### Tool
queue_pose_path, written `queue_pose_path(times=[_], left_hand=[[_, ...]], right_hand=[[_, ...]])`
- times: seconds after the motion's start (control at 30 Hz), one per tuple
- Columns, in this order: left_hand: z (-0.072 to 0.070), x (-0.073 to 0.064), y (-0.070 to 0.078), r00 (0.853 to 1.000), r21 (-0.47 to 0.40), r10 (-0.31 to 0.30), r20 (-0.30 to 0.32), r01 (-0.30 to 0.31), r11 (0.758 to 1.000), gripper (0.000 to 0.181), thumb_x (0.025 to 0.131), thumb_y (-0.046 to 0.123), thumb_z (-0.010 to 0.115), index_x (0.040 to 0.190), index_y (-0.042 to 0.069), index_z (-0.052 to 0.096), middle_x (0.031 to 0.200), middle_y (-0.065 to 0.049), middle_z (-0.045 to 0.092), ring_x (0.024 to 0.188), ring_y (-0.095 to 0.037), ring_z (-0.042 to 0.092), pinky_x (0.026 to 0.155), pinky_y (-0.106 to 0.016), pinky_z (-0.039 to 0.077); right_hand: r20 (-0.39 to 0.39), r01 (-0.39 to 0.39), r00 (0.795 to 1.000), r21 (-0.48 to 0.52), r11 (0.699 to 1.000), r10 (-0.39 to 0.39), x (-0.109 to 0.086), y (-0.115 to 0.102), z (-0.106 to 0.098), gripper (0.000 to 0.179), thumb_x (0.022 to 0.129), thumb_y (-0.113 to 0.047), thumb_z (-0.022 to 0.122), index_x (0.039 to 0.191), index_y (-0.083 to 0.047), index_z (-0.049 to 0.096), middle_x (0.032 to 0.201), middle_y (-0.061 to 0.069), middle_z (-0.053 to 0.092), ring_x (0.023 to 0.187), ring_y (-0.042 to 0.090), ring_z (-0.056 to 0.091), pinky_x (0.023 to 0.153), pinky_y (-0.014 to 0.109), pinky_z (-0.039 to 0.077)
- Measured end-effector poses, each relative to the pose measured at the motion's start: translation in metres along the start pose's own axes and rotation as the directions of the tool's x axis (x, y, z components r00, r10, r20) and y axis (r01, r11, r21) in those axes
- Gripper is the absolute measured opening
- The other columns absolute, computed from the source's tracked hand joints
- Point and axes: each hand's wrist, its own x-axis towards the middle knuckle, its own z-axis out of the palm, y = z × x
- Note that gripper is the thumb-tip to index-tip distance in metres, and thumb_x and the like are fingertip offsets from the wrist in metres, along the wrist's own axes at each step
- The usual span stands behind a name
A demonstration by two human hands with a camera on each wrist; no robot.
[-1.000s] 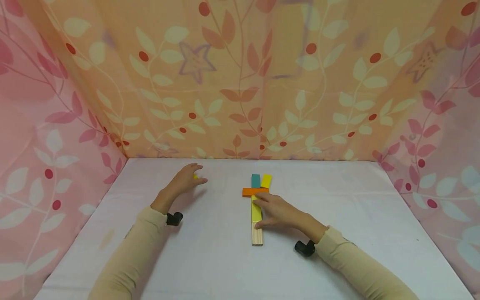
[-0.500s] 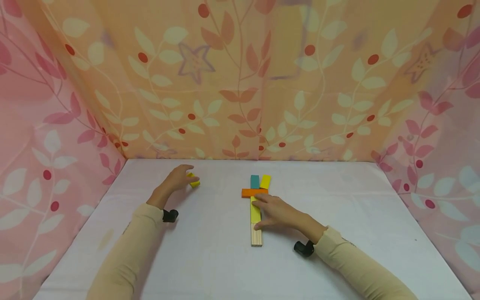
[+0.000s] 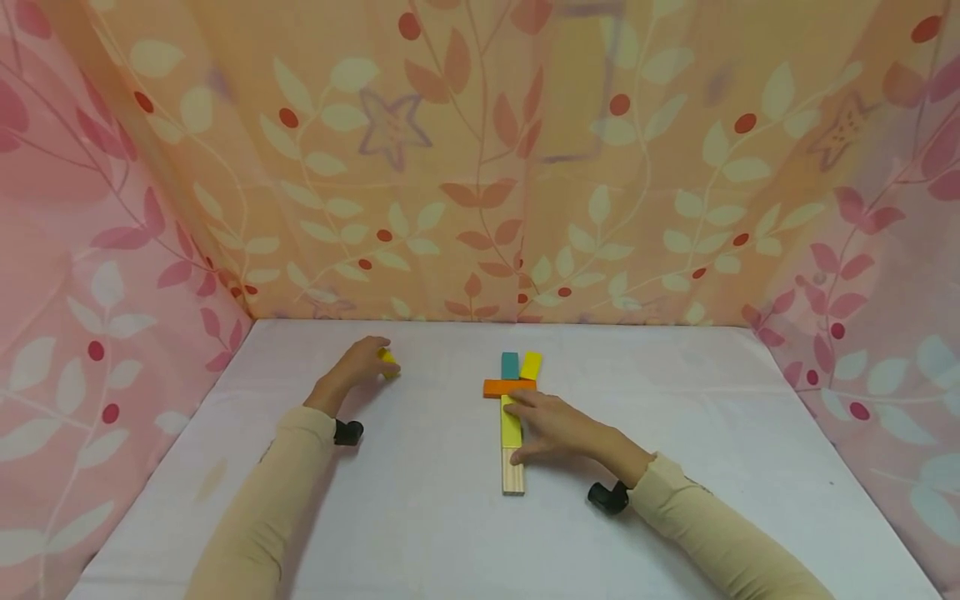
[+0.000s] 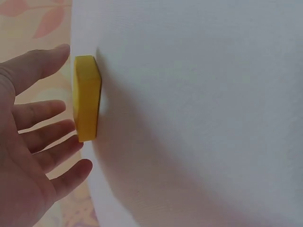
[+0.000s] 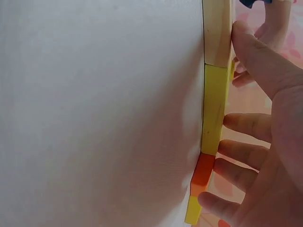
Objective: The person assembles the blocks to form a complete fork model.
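At the left of the table, my left hand [image 3: 360, 362] is around a yellow block [image 3: 387, 358]. In the left wrist view this block [image 4: 87, 99] lies on the cloth with the fingers spread and extended beside it. The fingertips are at its edge; firm contact cannot be told. My right hand [image 3: 558, 425] rests over a row of blocks, fairly straight fingertips touching their sides. The row has a plain wood block [image 3: 513, 473], a yellow block [image 5: 214, 109] and an orange block [image 3: 498, 388] laid crosswise. Beyond it lie a teal block [image 3: 510, 365] and a tilted yellow block [image 3: 532, 365].
A white cloth covers the table [image 3: 435, 517]. Patterned fabric curtains [image 3: 480, 167] stand along the back and both sides. A small black camera is on each wrist, the left camera [image 3: 348, 432] and the right camera [image 3: 609, 498].
My left hand first drew back leftward, uncovering more of the yellow block, then moved slightly right around it. My right hand and the row of blocks stay in place.
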Motion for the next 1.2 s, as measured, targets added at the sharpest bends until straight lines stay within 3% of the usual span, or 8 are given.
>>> queue_pose_path(times=[0.17,0.6,0.83,1.2], left_hand=[[0.0049,0.0043,-0.0027,0.998,0.014,-0.057,0.023,0.056,0.998,0.061,0.088,0.02,0.07,0.137,-0.009,0.047,0.14,-0.03,0.047,0.115,-0.037,0.049,0.111,-0.051,0.036],[0.002,-0.0004,-0.0024,0.995,0.028,-0.095,0.023,0.094,0.995,0.065,0.09,0.021,0.069,0.14,-0.009,0.043,0.143,-0.029,0.045,0.116,-0.037,0.047,0.112,-0.053,0.034],[0.0015,-0.0009,-0.0057,0.998,0.067,-0.056,-0.004,0.056,0.996,0.063,0.089,0.022,0.07,0.137,-0.011,0.046,0.136,-0.03,0.051,0.112,-0.037,0.05,0.107,-0.051,0.038],[0.0013,-0.003,-0.0066,0.998,0.06,-0.063,-0.019,0.064,0.996,0.067,0.087,0.024,0.072,0.138,-0.011,0.046,0.135,-0.03,0.052,0.111,-0.037,0.051,0.106,-0.051,0.039]], right_hand=[[-0.007,0.021,1.0,-0.021,1.0,-0.021,0.0001,0.0008,0.0009,0.086,0.078,-0.06,0.072,0.144,-0.012,0.048,0.154,0.013,0.038,0.14,0.031,0.04,0.113,0.05,0.038],[0.032,0.048,0.998,-0.064,0.997,-0.046,-0.0005,-0.0004,-0.0025,0.089,0.079,-0.064,0.067,0.147,-0.012,0.045,0.156,0.011,0.037,0.144,0.029,0.035,0.116,0.051,0.033],[0.03,0.045,0.999,-0.069,0.997,-0.043,0.0005,0.0017,-0.0002,0.089,0.078,-0.066,0.066,0.146,-0.012,0.045,0.155,0.01,0.038,0.143,0.027,0.036,0.114,0.051,0.035],[0.04,0.035,0.999,-0.034,0.999,-0.033,-0.0001,0.003,-0.0006,0.09,0.078,-0.066,0.066,0.148,-0.013,0.043,0.157,0.009,0.036,0.144,0.027,0.035,0.114,0.051,0.035]])
